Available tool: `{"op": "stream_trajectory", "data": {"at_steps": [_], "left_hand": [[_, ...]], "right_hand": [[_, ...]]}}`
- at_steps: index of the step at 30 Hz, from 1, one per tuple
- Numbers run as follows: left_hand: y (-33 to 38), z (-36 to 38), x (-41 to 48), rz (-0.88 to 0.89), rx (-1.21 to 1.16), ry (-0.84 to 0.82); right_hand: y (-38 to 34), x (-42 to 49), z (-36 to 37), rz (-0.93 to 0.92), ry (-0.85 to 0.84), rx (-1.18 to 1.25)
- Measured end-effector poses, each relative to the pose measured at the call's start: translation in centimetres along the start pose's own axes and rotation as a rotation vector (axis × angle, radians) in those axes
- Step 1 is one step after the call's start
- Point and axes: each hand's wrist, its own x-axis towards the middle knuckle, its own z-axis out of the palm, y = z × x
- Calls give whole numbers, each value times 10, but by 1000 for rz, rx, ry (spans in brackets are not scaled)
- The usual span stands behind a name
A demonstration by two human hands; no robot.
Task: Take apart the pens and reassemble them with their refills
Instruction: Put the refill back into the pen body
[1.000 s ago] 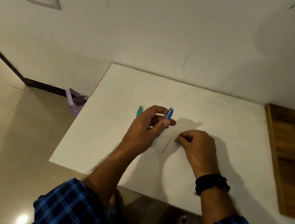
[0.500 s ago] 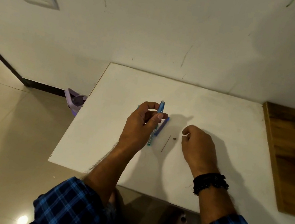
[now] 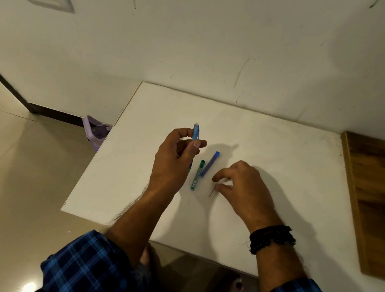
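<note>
**A:** What changed in the last half second?

**B:** The left hand [image 3: 173, 165] has drawn away to its own side. The green tube [image 3: 197, 174] and the blue piece [image 3: 210, 164] that it half covered now lie bare on the table [image 3: 285, 161], side by side and almost touching. The pen [image 3: 196, 132] stands straighter too, with its pale tip up.

**A:** And the other hand?

**B:** The right hand [image 3: 245, 190] has slid in over the refill [image 3: 210, 193]. Its thumb and forefinger are bent close together at the refill's far end. From here I cannot tell whether they have truly nipped it. Only the near end pokes out, flat on the tabletop.

**A:** Is the pen held firmly?

**B:** Yes. The left hand grips it between thumb and curled fingers, up off the table and just left of the loose parts.

**A:** How do the parts look?

**B:** The pen is a glossy blue plastic barrel, rounded at the top. The tube is slim and dark green with a pale label. The blue piece is flat-sided and matt. The refill is a hair-thin dark rod. The tabletop is smooth, scuffed white, with a grained wooden board [image 3: 381, 198] along its right edge.
</note>
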Motion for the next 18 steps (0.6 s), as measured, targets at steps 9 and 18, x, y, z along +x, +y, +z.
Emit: {"op": "stream_trajectory", "data": {"at_steps": [9,18], "left_hand": [[4,-4,-3,-31,3,38],[15,-6,-7,18,29,15]], "right_hand": [[-10,-10,-3,77,33,-69],[-15,-22,14,99,-104,-139]]}}
